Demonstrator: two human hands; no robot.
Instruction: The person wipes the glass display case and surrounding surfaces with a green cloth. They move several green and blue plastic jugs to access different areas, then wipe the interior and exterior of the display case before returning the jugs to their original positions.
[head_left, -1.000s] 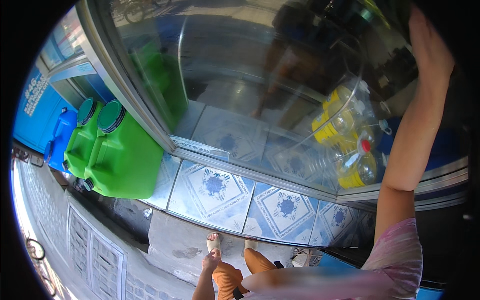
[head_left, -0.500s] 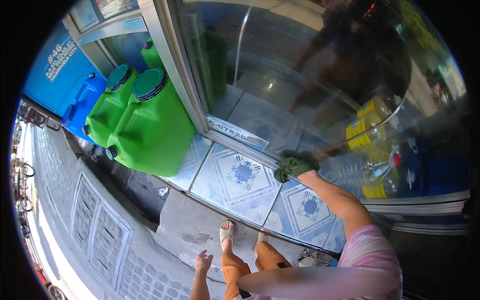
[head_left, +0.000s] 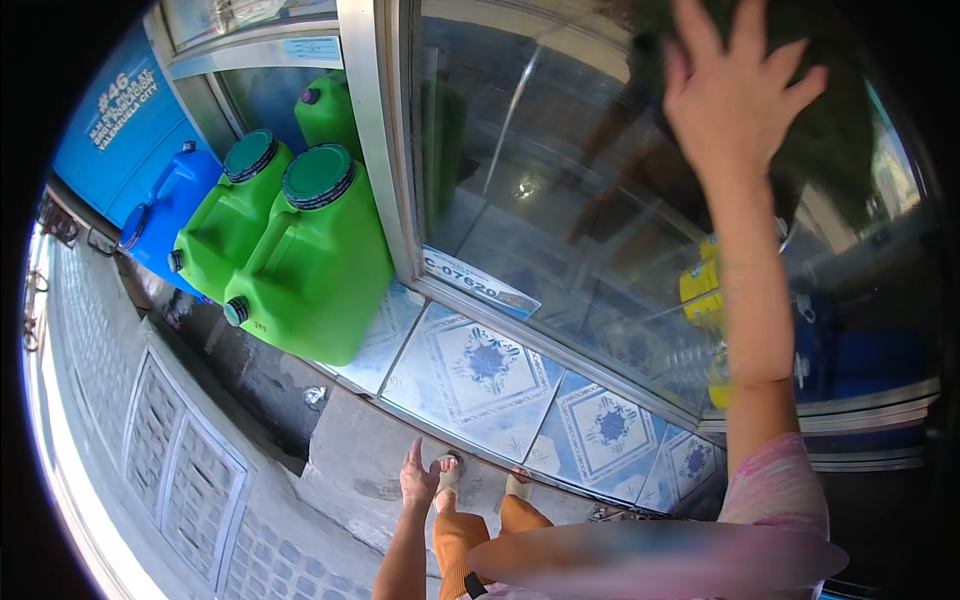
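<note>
My right hand [head_left: 728, 115] is raised high in front of the glass panel [head_left: 590, 150], its fingers spread wide. Behind the fingers and beside the wrist shows a dark green area [head_left: 835, 150]; it looks like the green cloth, but reflections in the glass make it hard to be sure. Whether the palm touches the glass cannot be told. Low on the left, my left hand [head_left: 418, 476] hangs over the concrete step with its fingers stretched out and holds nothing.
Green jugs [head_left: 315, 265] and a blue jug [head_left: 170, 220] stand on the left. Patterned tiles [head_left: 480, 360] form a ledge below the metal frame [head_left: 395, 150]. Yellow-labelled bottles [head_left: 703, 290] show through or in the glass. Below lies the concrete step [head_left: 350, 450].
My right hand has gone from the glass's lower edge, where it was closed on a green cloth, up to the top, fingers now spread. My left hand has risen slightly.
</note>
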